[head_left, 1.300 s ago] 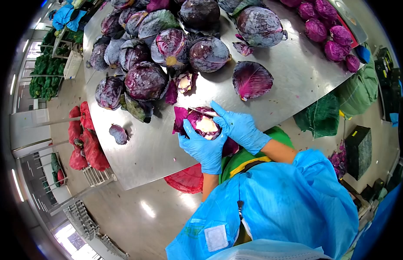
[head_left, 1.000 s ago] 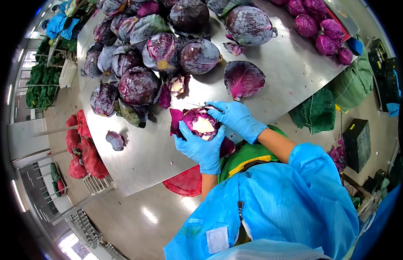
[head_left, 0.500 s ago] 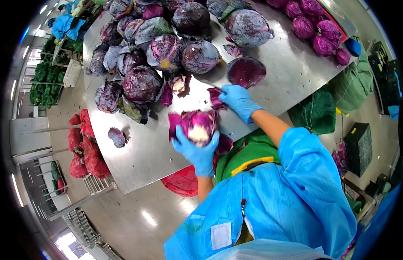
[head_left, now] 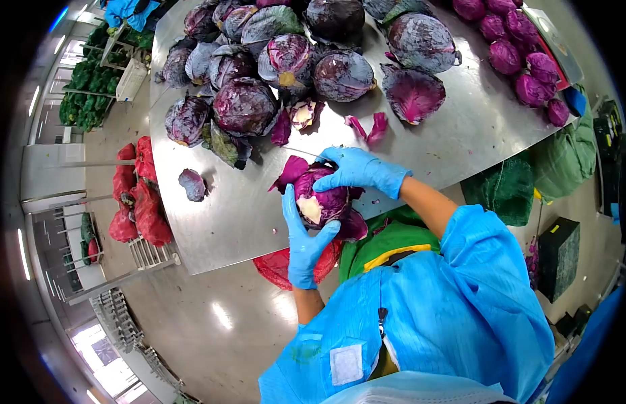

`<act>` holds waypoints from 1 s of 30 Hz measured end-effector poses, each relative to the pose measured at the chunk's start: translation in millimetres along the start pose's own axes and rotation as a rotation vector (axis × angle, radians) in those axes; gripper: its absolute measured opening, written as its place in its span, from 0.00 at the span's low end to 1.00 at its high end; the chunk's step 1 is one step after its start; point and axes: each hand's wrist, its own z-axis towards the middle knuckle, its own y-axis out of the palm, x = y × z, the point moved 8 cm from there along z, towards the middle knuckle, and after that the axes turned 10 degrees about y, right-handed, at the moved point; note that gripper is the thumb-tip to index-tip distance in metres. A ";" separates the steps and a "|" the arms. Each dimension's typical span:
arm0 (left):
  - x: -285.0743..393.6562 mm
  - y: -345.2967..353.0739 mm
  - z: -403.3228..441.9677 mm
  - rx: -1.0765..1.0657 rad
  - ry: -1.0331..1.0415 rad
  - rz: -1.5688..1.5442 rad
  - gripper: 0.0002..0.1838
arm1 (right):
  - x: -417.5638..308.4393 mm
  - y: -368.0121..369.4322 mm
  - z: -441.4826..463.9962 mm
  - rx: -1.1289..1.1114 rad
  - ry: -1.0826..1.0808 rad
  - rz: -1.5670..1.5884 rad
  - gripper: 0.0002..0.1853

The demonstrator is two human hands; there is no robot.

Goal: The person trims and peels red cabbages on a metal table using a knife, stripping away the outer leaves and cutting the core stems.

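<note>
While the left grip (head_left: 304, 239) cups the held cabbage (head_left: 333, 202) from its near left side, thumb and fingers spread wide around it, the right grip (head_left: 363, 170) lies over its far right side, half open, with its fingers curved against the leaves. Both hands wear blue gloves. The cabbage sits between them above the near edge of the counter (head_left: 239, 229), its pale cut base facing up toward the near left, and a purple leaf flares out on its far left side.

Beyond the hands, torn leaf pieces (head_left: 376, 129) lie on the metal, with a broad outer leaf (head_left: 414, 95) farther back. A cut leafy stump (head_left: 303, 114) rests beside the heap of unpeeled cabbages (head_left: 245, 108), which spreads over the far left. Smooth bright cabbages (head_left: 505, 57) gather at the far right. One small leaf (head_left: 192, 185) lies apart on the left. Red mesh (head_left: 286, 268) shows below the near edge, left of the green apron (head_left: 367, 249).
</note>
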 end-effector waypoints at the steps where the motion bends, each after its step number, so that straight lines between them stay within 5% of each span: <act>1: -5.1 2.6 1.3 0.088 -0.008 0.069 0.59 | 0.6 3.7 1.4 -0.069 0.038 0.022 0.44; 4: 12.0 16.7 10.0 0.271 0.062 0.448 0.57 | 3.3 -1.9 3.6 -0.051 -0.037 0.113 0.45; 9: 27.3 29.8 8.6 0.272 0.201 0.597 0.58 | -2.8 -14.5 14.4 0.165 -0.126 0.002 0.25; 13: 11.1 23.7 -0.9 0.298 0.106 0.477 0.58 | -25.7 -19.7 -10.9 0.341 -0.381 -0.265 0.18; 16: 9.6 27.4 -8.2 0.248 0.120 0.376 0.59 | 19.0 -25.3 16.5 0.511 -0.205 -0.465 0.17; 20: -5.4 22.2 -28.6 0.266 0.120 0.062 0.59 | 41.2 -61.9 -5.2 0.693 -0.150 -0.406 0.21; 23: 15.1 18.3 -1.9 0.005 0.197 0.270 0.60 | 14.9 -82.9 -30.7 0.723 0.007 -0.296 0.22; 26: 8.1 13.9 11.8 0.085 0.104 0.065 0.58 | 20.8 -48.8 -31.8 0.701 -0.379 0.120 0.20; 27: 5.4 15.0 17.9 0.067 0.058 0.048 0.57 | 31.0 -24.0 -26.8 0.500 -0.352 0.040 0.19; 28: 11.5 21.0 26.5 -0.025 0.102 0.179 0.57 | 24.3 -30.4 -46.8 0.559 -0.225 0.048 0.20; 30: 8.6 36.8 35.6 0.102 0.052 -0.030 0.57 | 26.8 -33.3 -64.6 0.536 -0.339 0.360 0.19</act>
